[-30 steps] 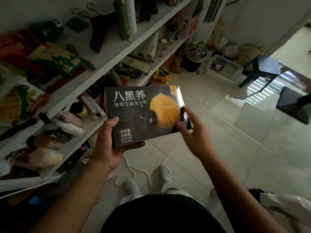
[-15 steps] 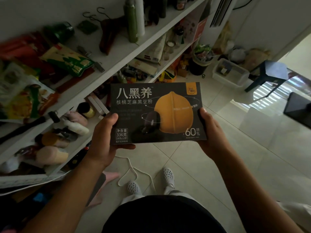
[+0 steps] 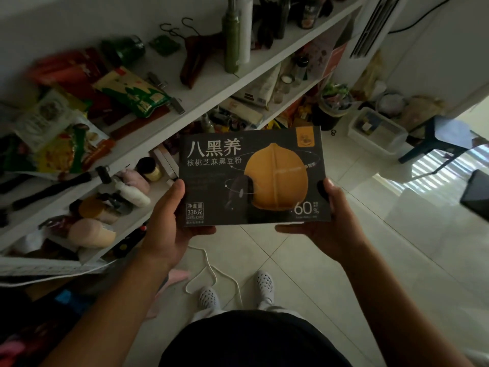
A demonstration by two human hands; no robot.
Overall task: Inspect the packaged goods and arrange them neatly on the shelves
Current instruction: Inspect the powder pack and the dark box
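A flat black box (image 3: 254, 176) with white Chinese lettering and a large orange walnut picture faces me, held level above the floor. My left hand (image 3: 169, 221) grips its left edge, thumb on the front and fingers underneath. My right hand (image 3: 325, 221) grips the right edge the same way. The white shelves (image 3: 201, 102) stand to the left, crowded with food packets (image 3: 129, 91), bottles and jars.
A tall green bottle (image 3: 231, 41) and wooden hangers sit on the upper shelf. A white cord (image 3: 211, 268) lies on the tiled floor by my white shoes. A clear plastic bin (image 3: 375, 131), a dark stool (image 3: 444, 136) and a bucket stand further back.
The box has been turned from tilted to level and square to me. My right hand shifted from the box's front to gripping its right edge. The view has risen slightly.
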